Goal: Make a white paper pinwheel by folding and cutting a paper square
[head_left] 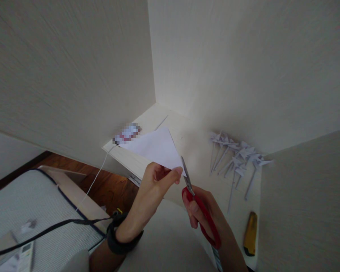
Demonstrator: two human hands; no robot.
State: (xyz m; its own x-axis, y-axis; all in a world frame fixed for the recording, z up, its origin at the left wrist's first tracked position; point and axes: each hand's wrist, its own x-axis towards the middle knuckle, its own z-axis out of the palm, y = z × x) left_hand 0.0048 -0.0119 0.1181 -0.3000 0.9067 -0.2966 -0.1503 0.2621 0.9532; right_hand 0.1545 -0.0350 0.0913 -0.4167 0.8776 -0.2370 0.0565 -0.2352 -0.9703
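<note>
1 paper sheet (154, 146) | l hand (155, 185) pinching it nr corner | r hand (214, 207) gripping red scissors (207, 216) at same corner

Left forearm (107, 260) in from lower left, angled up and rightward. Left wrist (130, 226) nearly in line with it. Left hand (154, 189) in pinch grip, left thumb (168, 180) stretched to right, tip pressed in, fingers bent. Right forearm (232, 249) up from lower right, slanting leftward. Right hand (208, 206) sits a bit lower, right fingers (192, 209) curled, gripping. Hands close together, not touching.
</note>
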